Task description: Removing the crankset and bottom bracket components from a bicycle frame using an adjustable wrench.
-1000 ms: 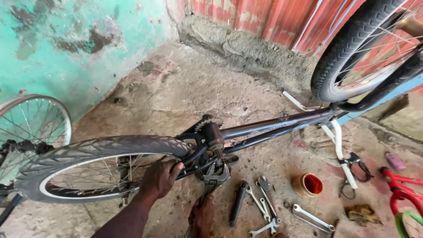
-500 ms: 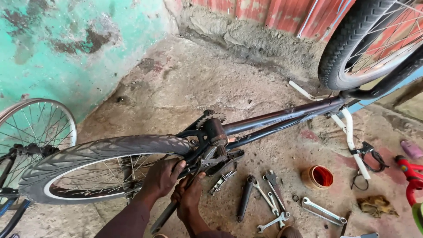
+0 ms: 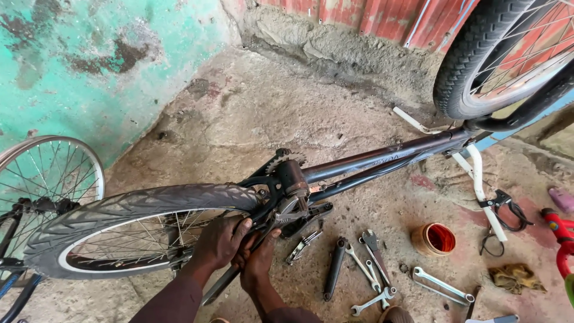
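Change since earlier frames: right hand (image 3: 258, 261) has come up from the ground tools to join the left hand (image 3: 220, 240) at the bottom bracket; bicycle position unchanged.
Far left: loose spoked wheel (image 3: 51, 173) leaning by the green wall (image 3: 89, 72).
Rear tyre (image 3: 143, 206): upturned bicycle's wheel, near left, directly left of both hands.
Left hand: fingers curled shut around the frame stay beside the tyre, pressing on it.
Right hand: just right of and touching the left hand, fingers closed on a long dark bar (image 3: 230, 278) that runs down toward the near edge; exact grip partly hidden.
Bottom bracket (image 3: 292, 179): centre, just above the hands, with toothed chainring behind it.
Frame tubes (image 3: 382, 162): run right and far to the front tyre (image 3: 478, 60), top right.
Ground, right of hands: 1 black crank arm (image 3: 333, 268), several spanners (image 3: 376, 275), near each other.
Orange cup (image 3: 434, 238): right of the spanners, lying open.
Far right: white handlebar (image 3: 481, 185), dirty rag (image 3: 515, 277).
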